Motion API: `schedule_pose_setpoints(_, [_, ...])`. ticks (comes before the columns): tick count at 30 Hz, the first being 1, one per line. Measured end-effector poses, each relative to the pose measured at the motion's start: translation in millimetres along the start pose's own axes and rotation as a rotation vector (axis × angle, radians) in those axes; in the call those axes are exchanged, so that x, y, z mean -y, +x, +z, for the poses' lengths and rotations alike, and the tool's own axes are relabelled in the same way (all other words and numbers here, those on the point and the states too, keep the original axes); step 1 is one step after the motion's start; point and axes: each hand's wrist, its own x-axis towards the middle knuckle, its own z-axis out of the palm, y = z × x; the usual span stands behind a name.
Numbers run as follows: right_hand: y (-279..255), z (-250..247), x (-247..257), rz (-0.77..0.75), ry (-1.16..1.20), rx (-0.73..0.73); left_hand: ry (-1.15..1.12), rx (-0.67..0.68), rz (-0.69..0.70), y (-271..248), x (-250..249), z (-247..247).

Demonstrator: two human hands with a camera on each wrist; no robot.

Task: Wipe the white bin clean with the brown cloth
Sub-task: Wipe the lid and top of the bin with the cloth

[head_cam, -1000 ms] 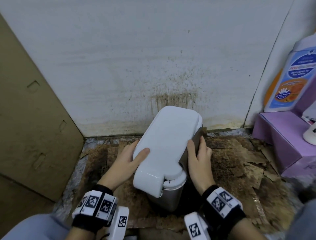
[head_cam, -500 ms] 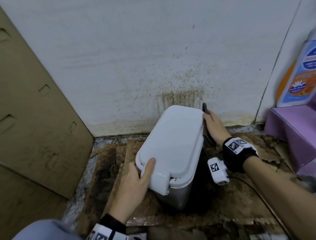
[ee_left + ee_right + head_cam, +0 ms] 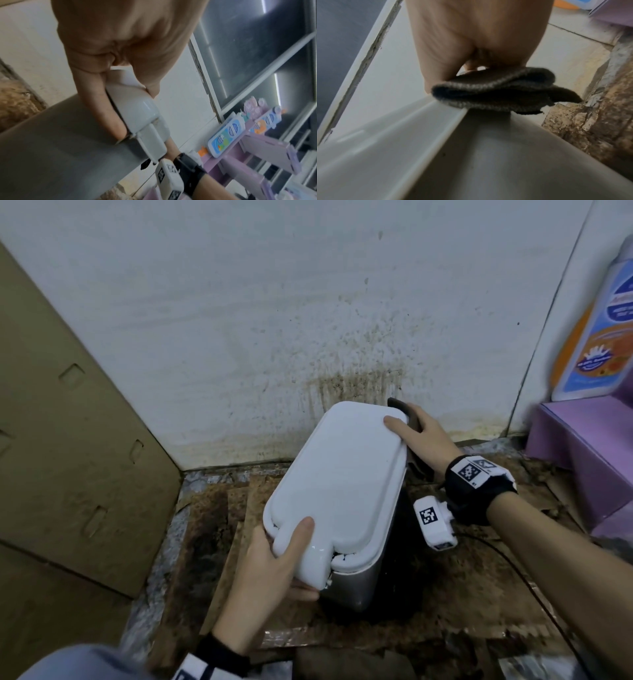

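The white bin [image 3: 337,474] with a glossy lid stands on the floor near the wall, its grey body [image 3: 356,583] showing below. My left hand [image 3: 270,563] grips the lid's near corner, thumb on top and fingers under the rim [image 3: 135,108]. My right hand [image 3: 419,436] holds the brown cloth [image 3: 409,419] against the bin's far right edge, thumb resting on the lid. In the right wrist view the folded cloth [image 3: 494,93] is pressed on the lid's rim [image 3: 436,121].
Stained, torn cardboard [image 3: 445,604] covers the floor around the bin. A spattered white wall [image 3: 308,320] stands right behind. A cardboard sheet [image 3: 68,457] leans at left. A purple stand [image 3: 589,460] with a bottle-shaped display [image 3: 596,344] is at right.
My right hand has slid with the cloth from the bin's near right side to its far right corner. My left hand has shifted down to the lid's near corner.
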Motion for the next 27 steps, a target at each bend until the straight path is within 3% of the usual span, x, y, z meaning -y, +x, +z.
schedule_pose_setpoints(6, [-21,-1,-3,-0.032,0.043,-0.113,0.006,0.064,0.080,4,3,-17])
schedule_pose_setpoints(10, [-46,-2,-11,0.029,0.080,-0.264,0.189,0.036,0.194,20,-3,-33])
schedule_pose_setpoints(18, [-108,23,-6,0.200,0.119,-0.599,0.322,0.047,0.317,63,-30,-58])
schedule_pose_setpoints(27, [-119,52,-1,0.222,0.075,-0.568,0.248,-0.005,0.304,82,-17,-57])
